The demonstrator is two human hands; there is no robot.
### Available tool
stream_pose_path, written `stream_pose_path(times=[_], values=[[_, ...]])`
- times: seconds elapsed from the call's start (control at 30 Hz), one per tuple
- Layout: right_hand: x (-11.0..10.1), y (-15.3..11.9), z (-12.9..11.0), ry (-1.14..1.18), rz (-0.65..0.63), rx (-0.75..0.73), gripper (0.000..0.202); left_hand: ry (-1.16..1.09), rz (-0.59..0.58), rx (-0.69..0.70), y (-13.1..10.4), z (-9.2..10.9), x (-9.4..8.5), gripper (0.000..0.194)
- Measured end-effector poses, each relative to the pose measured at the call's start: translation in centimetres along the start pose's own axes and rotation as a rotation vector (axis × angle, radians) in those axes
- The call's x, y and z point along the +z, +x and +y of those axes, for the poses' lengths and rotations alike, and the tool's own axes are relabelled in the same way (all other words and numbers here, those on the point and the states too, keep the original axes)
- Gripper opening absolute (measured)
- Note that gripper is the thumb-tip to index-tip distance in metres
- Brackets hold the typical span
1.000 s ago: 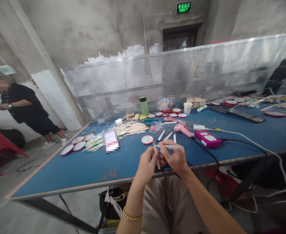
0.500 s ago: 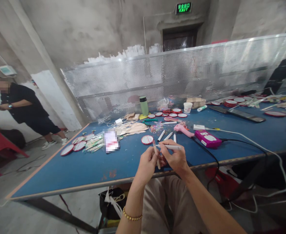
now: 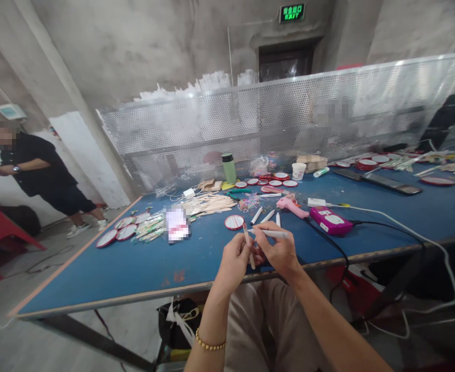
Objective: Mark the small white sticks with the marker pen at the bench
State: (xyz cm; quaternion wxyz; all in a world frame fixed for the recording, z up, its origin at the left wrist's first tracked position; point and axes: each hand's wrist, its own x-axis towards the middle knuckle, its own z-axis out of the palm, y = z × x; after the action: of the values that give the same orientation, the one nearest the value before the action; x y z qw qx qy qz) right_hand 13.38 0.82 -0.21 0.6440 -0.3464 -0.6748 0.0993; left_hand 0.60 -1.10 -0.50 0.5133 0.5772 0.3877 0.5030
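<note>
Near the table's front edge, my left hand (image 3: 236, 258) pinches a thin wooden stick (image 3: 247, 238) whose upper end looks reddish. A white marker (image 3: 273, 234) is gripped in my right hand (image 3: 281, 253), its tip against or very close to the stick's upper part. Just beyond the stick lies a round white disc with a red rim (image 3: 234, 222). Several white pens with dark ends, such as one pen (image 3: 256, 216), rest beyond my right hand.
On the blue table (image 3: 134, 274) are a phone (image 3: 177, 226), wooden sticks (image 3: 215, 203), a pink glue gun (image 3: 293, 206), a magenta box (image 3: 331, 221) with cables, a green bottle (image 3: 228, 169) and a paper cup (image 3: 299, 171). A person (image 3: 43, 165) stands at the left.
The marker tip has shifted very slightly beside the stick. Both hands keep their holds, and the things on the table have not moved.
</note>
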Motion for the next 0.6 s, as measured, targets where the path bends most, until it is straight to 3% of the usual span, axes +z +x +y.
stream_pose_path(times=[0.6], values=[[-0.09, -0.09, -0.21, 0.055, -0.017, 0.000, 0.017, 0.014, 0.006, 0.009, 0.03, -0.08, 0.08, 0.035]])
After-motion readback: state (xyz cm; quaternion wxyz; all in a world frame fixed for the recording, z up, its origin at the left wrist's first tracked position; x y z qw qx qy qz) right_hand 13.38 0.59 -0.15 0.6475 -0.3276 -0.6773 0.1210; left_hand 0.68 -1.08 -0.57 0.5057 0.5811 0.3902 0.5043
